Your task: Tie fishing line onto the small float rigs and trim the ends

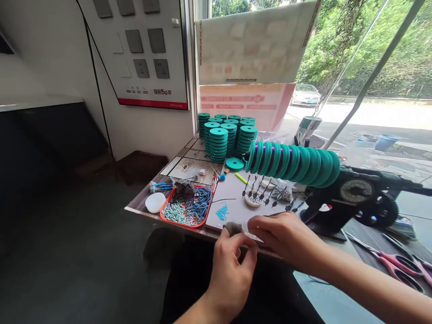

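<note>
Just one view here, head-mounted, looking forward and down over the tabletop [189, 168] from its near edge. Both hands sit close at the bottom, and the far end faces a window [354, 54] to the street.

Showing two hands [232, 265], one orange tray [168, 219], one pair of pink scissors [398, 263], one white oval dish [155, 202].

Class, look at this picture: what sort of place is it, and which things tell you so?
Probably a small assembly workbench by a window: stacks of green spools, a hand-cranked winder loaded with more spools, and an orange tray of small parts.
</note>
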Action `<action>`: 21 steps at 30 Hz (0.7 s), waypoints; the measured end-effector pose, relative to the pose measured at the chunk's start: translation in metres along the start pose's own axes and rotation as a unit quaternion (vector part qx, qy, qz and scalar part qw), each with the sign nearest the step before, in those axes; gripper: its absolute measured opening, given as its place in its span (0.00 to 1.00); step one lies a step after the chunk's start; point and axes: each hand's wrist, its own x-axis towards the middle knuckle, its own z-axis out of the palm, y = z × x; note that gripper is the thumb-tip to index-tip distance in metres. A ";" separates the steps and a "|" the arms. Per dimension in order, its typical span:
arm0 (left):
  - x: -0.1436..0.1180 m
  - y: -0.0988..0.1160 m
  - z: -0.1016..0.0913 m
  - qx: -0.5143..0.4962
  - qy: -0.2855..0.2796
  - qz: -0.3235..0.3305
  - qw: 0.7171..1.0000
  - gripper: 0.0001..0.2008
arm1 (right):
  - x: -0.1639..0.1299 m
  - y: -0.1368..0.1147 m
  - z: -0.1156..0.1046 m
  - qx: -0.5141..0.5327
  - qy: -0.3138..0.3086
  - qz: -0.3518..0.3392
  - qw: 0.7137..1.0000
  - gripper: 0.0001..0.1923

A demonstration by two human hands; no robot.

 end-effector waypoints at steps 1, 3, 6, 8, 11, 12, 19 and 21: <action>-0.002 -0.001 0.002 0.038 0.021 0.044 0.998 0.08 | 0.001 -0.002 -0.002 0.006 0.000 0.016 1.000 0.14; -0.006 -0.006 0.005 0.100 0.060 0.131 0.984 0.10 | 0.005 -0.004 -0.006 0.017 -0.004 0.044 0.999 0.13; -0.007 -0.015 0.006 0.147 0.072 0.216 0.963 0.13 | 0.011 -0.004 -0.009 0.029 -0.010 0.072 0.997 0.11; -0.005 -0.019 0.005 0.145 0.057 0.235 0.959 0.14 | 0.015 -0.002 -0.010 0.036 -0.013 0.083 0.996 0.10; -0.003 -0.019 0.003 0.119 0.035 0.230 0.965 0.14 | 0.020 0.002 -0.009 0.044 -0.016 0.087 0.995 0.10; -0.002 -0.017 0.003 0.109 0.030 0.226 0.968 0.13 | 0.021 0.002 -0.009 0.044 -0.014 0.087 0.995 0.10; 0.001 -0.004 0.002 -0.176 -0.024 -0.040 0.983 0.05 | -0.011 -0.002 -0.013 0.001 0.083 0.051 0.995 0.09; 0.003 -0.004 0.002 -0.312 -0.068 -0.187 0.929 0.03 | -0.037 -0.001 -0.005 -0.049 0.179 -0.035 0.982 0.11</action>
